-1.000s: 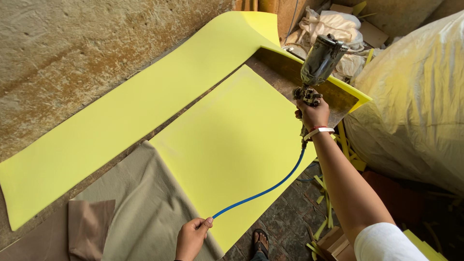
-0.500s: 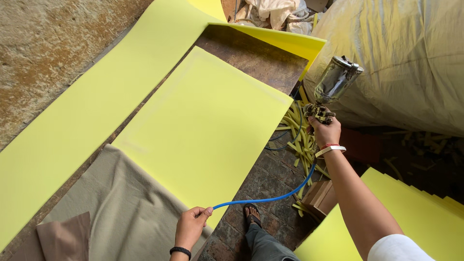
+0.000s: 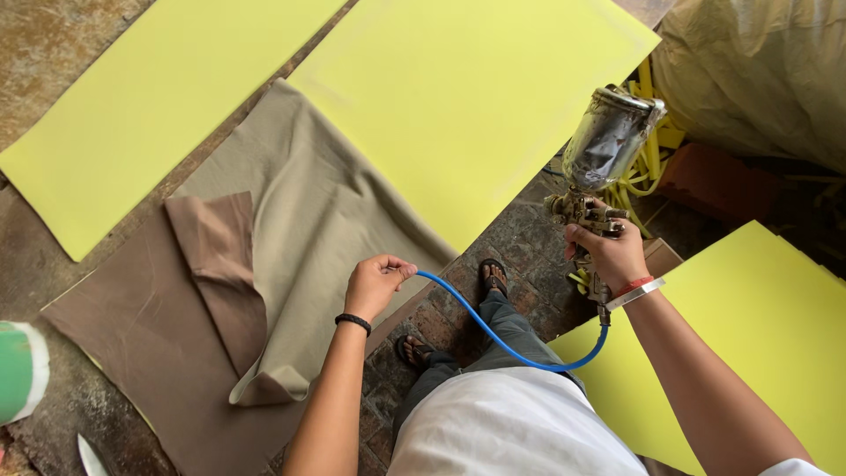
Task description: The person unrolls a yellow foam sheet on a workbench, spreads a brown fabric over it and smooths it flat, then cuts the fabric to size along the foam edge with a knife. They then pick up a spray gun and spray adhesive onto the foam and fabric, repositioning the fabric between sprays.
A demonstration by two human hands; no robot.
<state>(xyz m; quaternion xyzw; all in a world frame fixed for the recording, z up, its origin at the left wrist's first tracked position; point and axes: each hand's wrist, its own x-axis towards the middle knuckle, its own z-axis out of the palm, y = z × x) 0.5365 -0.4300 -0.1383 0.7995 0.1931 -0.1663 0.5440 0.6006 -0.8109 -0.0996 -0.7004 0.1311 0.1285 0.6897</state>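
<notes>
1. Head view shows the spray gun [image 3: 592,189] at right, upright, its metal cup above the grip; the right hand [image 3: 610,254] is clenched around the handle, with a finger near the trigger.
2. From the base of the gun a blue hose [image 3: 502,339] loops down and across to the left hand [image 3: 377,284], which pinches it between thumb and fingers just above the edge of the beige cloth [image 3: 304,229].
3. To work well here, as I judge it, the left hand should keep the hose lifted clear of the sheets so it does not drag over them, and the gun should stay upright so the cup does not spill.
4. Counted: one spray gun, one hose, two hands.
5. Yellow foam sheets: three in sight, a long one at far left [image 3: 150,106], one at far centre [image 3: 476,97], and one near right [image 3: 749,335] under the right forearm.
6. Cloths: two, the beige one lying partly over a brown one [image 3: 176,326] with a folded-back corner.
7. A bundle of yellow offcut strips [image 3: 639,167] lies just behind the gun's cup, and a large plastic-wrapped bale [image 3: 758,70] fills the far right.
8. The person's two sandalled feet [image 3: 493,275] stand on the brick floor [image 3: 520,229] between the sheets.
</notes>
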